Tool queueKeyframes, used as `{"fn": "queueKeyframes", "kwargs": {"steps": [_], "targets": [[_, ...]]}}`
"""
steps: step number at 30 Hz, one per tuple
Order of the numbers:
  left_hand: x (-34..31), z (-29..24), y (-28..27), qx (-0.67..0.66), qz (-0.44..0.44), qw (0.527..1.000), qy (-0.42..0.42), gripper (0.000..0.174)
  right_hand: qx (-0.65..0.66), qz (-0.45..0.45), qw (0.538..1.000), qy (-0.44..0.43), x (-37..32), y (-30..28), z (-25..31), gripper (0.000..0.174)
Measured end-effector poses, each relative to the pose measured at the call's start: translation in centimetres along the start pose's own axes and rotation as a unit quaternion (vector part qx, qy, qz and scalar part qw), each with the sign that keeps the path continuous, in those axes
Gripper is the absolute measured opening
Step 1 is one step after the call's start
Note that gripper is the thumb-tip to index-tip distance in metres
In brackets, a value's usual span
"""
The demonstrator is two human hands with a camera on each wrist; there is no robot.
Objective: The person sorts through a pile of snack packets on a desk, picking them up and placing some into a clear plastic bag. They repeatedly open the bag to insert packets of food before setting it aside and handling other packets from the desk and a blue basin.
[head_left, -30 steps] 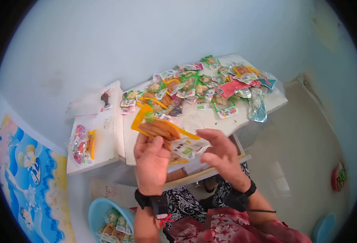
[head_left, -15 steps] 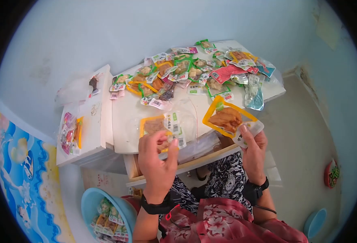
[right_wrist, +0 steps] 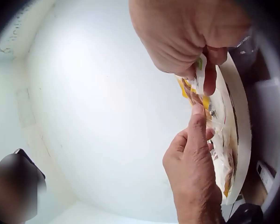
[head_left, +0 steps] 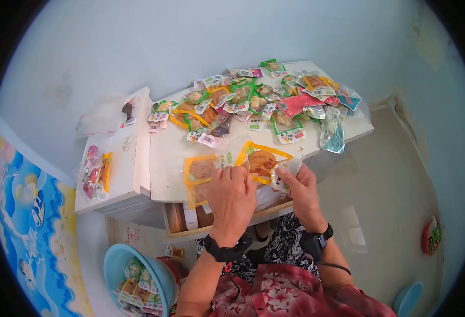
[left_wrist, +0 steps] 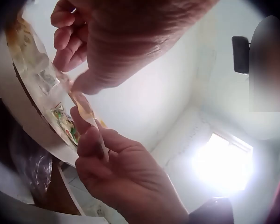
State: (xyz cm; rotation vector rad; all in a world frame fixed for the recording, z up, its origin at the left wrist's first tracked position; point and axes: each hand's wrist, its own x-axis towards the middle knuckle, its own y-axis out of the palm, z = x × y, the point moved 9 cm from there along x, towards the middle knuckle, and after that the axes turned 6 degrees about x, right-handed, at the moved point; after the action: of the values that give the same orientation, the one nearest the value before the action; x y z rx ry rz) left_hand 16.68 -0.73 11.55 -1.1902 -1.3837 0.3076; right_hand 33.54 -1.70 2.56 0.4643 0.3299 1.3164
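My right hand [head_left: 307,198] pinches the pale printed end of a yellow-bordered food packet [head_left: 262,162] between thumb and fingers, raised over the desk's front edge. Brown food shows through its clear window. My left hand [head_left: 233,199] comes up at the packet's left side. In the right wrist view the left thumb [right_wrist: 198,114] lies straight against the packet, while the other fingers bend loosely apart from it. Just beyond the left hand, two more yellow-bordered packets [head_left: 200,168] lie on the desk, partly covered by that hand.
Many sealed packets [head_left: 241,95] are heaped along the back of the white desk [head_left: 166,153]. A pulled-out drawer [head_left: 177,219] sits below its front edge. More packets [head_left: 92,171] lie on the side stand [head_left: 120,164]. A blue basin [head_left: 161,272] holding packets stands lower left.
The packet has passed from my left hand to my right and then come back leftward. My left hand, lately over the lying packets, has moved right to the held packet.
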Motion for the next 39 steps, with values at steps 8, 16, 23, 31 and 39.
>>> {"fn": "queueKeyframes", "kwargs": {"steps": [8,16,23,31,39], "targets": [[0.2,-0.9,-3.1,-0.056,-0.064,0.996,0.015,0.012,-0.058,0.074,0.993,0.074,1.3,3.6,-0.4,0.027],[-0.1,-0.8,-4.3,-0.07,-0.098,0.991,0.056,0.013,-0.137,0.156,0.972,0.112,4.2,8.2,-2.2,0.024],[-0.7,0.5,-3.9,-0.078,-0.07,0.994,0.042,0.012,-0.135,0.247,0.953,0.117,5.2,11.6,-3.0,0.025],[-1.5,2.4,-4.9,-0.109,-0.085,0.99,0.011,0.012,-0.166,0.24,0.934,0.208,4.5,8.5,-3.8,0.026],[-1.2,1.2,-4.7,-0.127,-0.106,0.985,0.042,0.013,-0.163,0.191,0.968,-0.013,5.4,11.1,-4.7,0.023]]}}
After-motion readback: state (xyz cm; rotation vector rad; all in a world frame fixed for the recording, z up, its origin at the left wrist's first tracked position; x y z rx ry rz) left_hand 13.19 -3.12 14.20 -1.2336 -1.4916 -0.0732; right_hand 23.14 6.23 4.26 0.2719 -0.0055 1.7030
